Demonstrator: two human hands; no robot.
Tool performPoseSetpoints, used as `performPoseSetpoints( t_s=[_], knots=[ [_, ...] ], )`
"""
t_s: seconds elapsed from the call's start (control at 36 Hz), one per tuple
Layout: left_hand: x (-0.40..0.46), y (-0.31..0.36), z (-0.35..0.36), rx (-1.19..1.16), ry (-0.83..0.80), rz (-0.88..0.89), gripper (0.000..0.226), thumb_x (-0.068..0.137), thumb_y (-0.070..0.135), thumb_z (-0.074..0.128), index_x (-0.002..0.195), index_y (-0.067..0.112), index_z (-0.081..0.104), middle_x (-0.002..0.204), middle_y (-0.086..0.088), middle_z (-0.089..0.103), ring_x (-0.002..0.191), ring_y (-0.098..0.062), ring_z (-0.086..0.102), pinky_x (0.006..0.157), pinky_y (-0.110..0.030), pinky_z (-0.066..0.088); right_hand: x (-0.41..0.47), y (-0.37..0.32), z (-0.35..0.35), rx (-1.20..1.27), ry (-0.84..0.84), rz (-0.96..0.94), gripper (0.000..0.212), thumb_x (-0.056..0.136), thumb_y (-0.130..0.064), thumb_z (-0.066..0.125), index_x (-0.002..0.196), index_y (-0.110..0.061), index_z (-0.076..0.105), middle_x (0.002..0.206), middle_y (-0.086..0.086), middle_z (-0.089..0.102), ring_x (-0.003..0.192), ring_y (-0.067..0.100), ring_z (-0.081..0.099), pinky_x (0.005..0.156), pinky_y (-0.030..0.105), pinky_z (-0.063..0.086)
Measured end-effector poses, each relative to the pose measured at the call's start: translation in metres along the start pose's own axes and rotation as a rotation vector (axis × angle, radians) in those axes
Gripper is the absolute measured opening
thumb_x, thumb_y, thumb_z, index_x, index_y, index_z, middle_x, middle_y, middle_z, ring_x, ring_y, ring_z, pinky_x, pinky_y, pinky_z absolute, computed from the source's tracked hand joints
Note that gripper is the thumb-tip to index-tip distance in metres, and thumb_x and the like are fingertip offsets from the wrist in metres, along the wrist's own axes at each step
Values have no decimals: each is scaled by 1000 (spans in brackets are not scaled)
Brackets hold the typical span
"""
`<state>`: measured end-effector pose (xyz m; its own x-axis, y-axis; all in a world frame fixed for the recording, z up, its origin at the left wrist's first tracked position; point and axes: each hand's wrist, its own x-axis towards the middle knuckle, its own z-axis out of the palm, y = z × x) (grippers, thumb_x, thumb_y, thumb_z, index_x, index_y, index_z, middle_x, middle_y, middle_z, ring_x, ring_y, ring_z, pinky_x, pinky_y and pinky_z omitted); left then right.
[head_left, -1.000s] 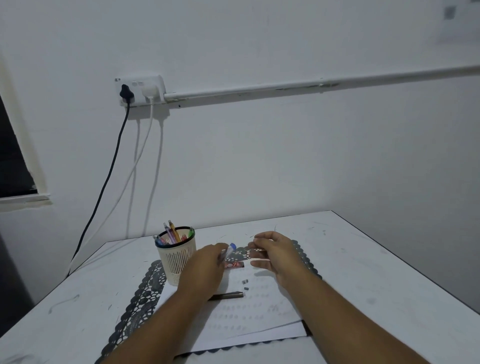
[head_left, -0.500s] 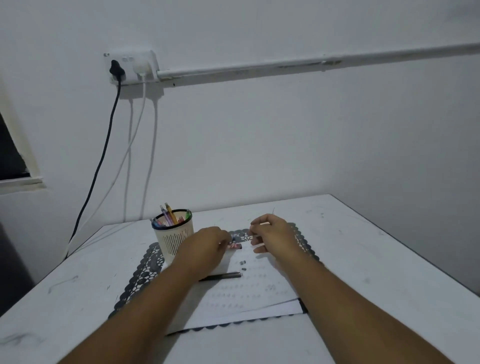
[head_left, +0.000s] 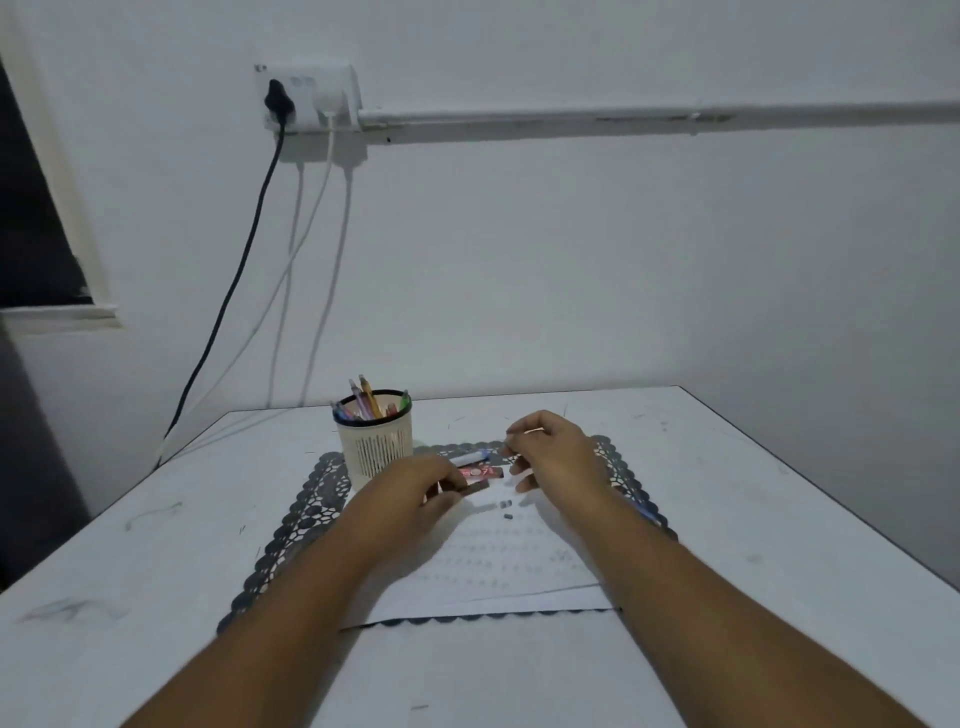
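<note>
- The cup of pens (head_left: 374, 447) stands just far and left of my left hand (head_left: 415, 493) and blocks a sweep that way. Its pens stick up above the rim.
- The gap between my left hand and my right hand (head_left: 553, 460) is narrow, and a capped pen (head_left: 470, 458) and a red packet (head_left: 478, 473) lie in it.
- Two grey bits (head_left: 506, 503) sit on the paper (head_left: 493, 566) just near of that gap.
- A blue pen (head_left: 644, 514) lies by my right forearm.
- Right of the mat (head_left: 306, 514), the table (head_left: 753, 493) gives open passage.
</note>
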<state>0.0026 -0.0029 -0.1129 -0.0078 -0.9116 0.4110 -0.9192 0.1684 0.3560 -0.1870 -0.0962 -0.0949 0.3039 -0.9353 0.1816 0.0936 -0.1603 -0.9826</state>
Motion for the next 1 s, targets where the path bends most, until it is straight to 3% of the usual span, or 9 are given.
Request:
performPoseSetpoints(
  t_s=[0.25,0.53,0.72,1.0],
  knots=[
    [-5,-1,1,-152,239,-31,11,97,22,68,106,26,72,93,17,64,86,-3,60,72,-22,50,-9,2,18,57,-74,-128,11,91,0,69,89,-10,70,88,17,75,70,20,66,56,35,54],
    [-6,0,2,-132,252,7,10,97,23,68,104,29,71,93,18,63,87,-3,59,71,-19,48,-11,-2,19,115,-47,-134,10,92,2,69,90,-8,70,87,18,75,69,22,64,57,35,54],
    [-6,-1,2,-131,265,36,9,97,22,67,104,27,71,92,17,63,85,-5,60,71,-23,49,-12,1,22,68,-62,-153,6,91,-1,72,92,-7,72,91,24,71,70,29,65,67,45,54],
    [-7,0,5,-180,288,9,13,96,19,69,105,28,72,95,16,66,87,-7,62,72,-26,52,-11,4,23,-11,-40,-135,9,90,-11,76,84,-18,77,83,13,74,63,27,65,64,64,54]
  ],
)
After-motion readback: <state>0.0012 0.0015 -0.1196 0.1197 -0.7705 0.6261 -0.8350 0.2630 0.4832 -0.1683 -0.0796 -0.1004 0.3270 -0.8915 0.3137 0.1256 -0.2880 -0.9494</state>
